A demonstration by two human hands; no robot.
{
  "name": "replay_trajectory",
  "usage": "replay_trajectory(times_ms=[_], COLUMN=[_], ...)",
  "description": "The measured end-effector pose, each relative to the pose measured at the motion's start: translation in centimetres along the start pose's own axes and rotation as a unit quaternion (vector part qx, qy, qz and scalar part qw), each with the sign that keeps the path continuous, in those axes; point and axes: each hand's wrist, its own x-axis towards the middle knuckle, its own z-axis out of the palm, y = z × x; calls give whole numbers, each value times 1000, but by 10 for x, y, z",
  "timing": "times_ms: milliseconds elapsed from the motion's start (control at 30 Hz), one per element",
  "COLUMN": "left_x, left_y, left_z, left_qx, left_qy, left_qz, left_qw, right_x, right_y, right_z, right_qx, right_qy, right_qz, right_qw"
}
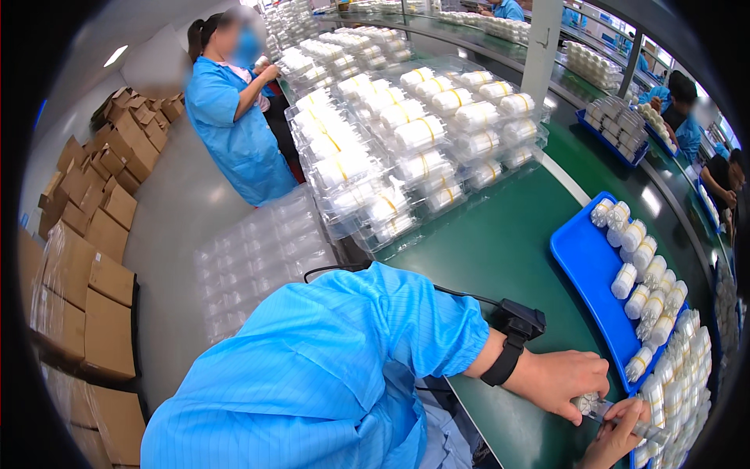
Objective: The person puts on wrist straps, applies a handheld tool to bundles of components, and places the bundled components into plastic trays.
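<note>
At the lower right of the head view, my left hand point(561, 381) curls over the green tabletop with its fingers on one end of a clear-wrapped white roll point(584, 403). Close beside it, my right hand point(617, 436) pinches the clear plastic at the roll's other end. Fingers cover much of the roll. Just beyond both hands lies a blue tray point(578, 250) holding several white rolls point(637, 301) with yellow bands. More wrapped rolls point(687, 367) are heaped to the right of my hands. A black strap point(506, 361) with a small black device circles my left wrist.
Stacked clear trays of white rolls point(422, 133) stand on the green table point(484, 242) ahead. Empty clear trays point(262, 250) lie at the left. A co-worker in blue point(234, 133) stands beyond them. Cardboard boxes point(94, 281) line the left wall; a white post point(541, 51) rises ahead.
</note>
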Motion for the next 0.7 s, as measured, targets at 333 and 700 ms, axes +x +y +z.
replay_trajectory(times_ms=[333,700], left_x=[1,0], left_y=[0,-4], left_z=[-1,4], left_qx=[-6,13], left_qy=[-11,-12], left_qz=[1,19], left_qw=[1000,1000], right_x=[2,-1], right_y=[-2,3], right_z=[-2,-6], right_qx=[-21,-16], right_qy=[-5,-4], right_qz=[2,-16], right_qw=[1000,1000])
